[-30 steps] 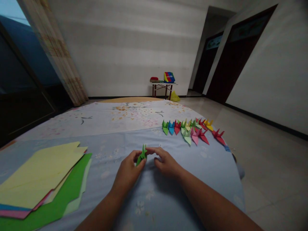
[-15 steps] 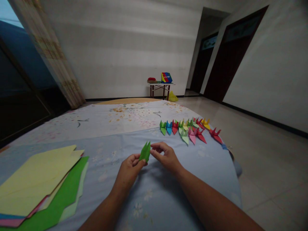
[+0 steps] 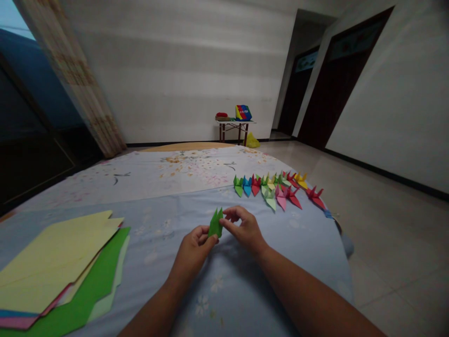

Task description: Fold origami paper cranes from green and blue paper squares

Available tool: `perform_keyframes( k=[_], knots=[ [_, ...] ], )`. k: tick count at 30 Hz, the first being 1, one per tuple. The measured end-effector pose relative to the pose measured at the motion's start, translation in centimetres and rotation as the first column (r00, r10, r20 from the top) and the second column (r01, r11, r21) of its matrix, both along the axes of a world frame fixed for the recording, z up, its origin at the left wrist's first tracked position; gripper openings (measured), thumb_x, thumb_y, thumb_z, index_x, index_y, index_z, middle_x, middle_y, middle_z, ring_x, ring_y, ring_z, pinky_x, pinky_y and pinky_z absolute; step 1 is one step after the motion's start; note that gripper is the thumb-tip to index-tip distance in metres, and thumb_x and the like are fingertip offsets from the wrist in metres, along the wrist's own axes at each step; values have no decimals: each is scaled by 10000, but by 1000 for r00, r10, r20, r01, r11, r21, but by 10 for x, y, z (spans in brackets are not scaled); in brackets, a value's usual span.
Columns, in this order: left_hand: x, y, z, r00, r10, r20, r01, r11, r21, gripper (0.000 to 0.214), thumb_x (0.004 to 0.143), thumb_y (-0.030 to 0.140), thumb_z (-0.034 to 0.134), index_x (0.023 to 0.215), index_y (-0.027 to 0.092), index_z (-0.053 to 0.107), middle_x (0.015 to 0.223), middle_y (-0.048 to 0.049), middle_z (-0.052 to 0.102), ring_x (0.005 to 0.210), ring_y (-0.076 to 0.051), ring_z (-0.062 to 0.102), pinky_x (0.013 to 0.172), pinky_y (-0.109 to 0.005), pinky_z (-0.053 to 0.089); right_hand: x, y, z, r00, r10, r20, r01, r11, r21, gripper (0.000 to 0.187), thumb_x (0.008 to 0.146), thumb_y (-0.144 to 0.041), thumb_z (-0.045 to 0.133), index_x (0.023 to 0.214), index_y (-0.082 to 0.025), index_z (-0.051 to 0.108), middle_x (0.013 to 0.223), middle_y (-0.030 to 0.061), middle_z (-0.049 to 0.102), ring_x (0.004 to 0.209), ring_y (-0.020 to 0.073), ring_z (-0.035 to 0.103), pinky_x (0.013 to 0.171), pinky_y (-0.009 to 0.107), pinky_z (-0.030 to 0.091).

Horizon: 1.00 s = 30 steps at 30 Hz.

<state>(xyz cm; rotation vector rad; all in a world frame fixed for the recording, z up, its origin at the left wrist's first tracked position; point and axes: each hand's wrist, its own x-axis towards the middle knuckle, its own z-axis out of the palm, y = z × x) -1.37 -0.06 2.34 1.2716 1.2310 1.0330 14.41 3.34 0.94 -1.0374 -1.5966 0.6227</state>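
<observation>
Currently both sets of fingers are pinched on the green paper fold (image 3: 215, 223): left hand (image 3: 192, 249) grips its lower end, right hand (image 3: 246, 230) nips its right edge. Its long axis stands upright between them, just above the blue sheet (image 3: 301, 234). Paper cranes (image 3: 273, 191) lie beyond the right fingers; loose paper sheets (image 3: 56, 262) lie well left.

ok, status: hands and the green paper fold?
Left hand and right hand both pinch the small green folded paper piece, over the light blue cloth. Row of coloured paper cranes beyond, apart. Stack of coloured paper sheets at left, untouched.
</observation>
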Motion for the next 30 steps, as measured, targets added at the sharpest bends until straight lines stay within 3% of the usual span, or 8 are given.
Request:
perform_keyframes(
  k=[5,9,12,14,17,21,30],
  knots=[
    [1,0,-2,1000,-11,-10,11,1000,24,277,656,361,640,834,150,616,755,-55,713,777,-227,660,732,-314,459,-1,0,2,1000,-3,-19,2,999,-54,156,714,-297,656,802,-172,629,707,4,597,626,109,515,618,246,441],
    [1,0,-3,1000,7,-28,-6,999,32,269,658,352,639,829,145,616,735,-47,707,753,-219,656,700,-295,453,-2,2,2,985,112,-131,-138,967,-216,202,688,-331,669,760,-155,600,636,-23,572,561,87,480,549,220,399],
    [-1,1,-5,999,27,-21,-27,999,28,285,658,366,645,837,145,625,754,-51,710,753,-214,653,688,-283,449,-2,3,1,969,192,-153,-228,937,-266,216,677,-337,681,744,-152,591,626,-33,558,537,75,449,524,208,374],
    [-3,2,-6,999,41,-11,-40,999,23,302,652,376,658,843,144,632,774,-61,714,760,-212,653,691,-280,449,-2,2,0,974,201,-105,-221,949,-225,183,684,-314,680,727,-157,597,642,-30,552,551,77,441,537,211,377],
    [-4,3,-7,997,70,11,-70,998,-1,342,638,397,678,857,138,637,764,-67,711,744,-207,651,670,-271,449,-2,-1,2,984,179,5,-179,982,-53,108,712,-270,667,717,-176,613,685,-13,548,624,100,471,600,231,406],
    [-5,6,-7,994,80,76,-78,997,-29,362,633,417,674,844,125,640,686,-45,689,644,-175,625,609,-252,434,-1,-7,7,960,211,183,-241,958,158,46,784,-241,609,778,-202,633,776,25,558,764,138,523,699,268,436],
    [-4,7,-5,961,18,275,8,996,-93,301,636,343,682,828,113,652,717,-41,681,630,-141,591,628,-238,426,3,-12,16,865,126,486,-289,917,275,118,851,-271,547,837,-221,654,873,52,570,819,155,502,737,289,399]
  ],
)
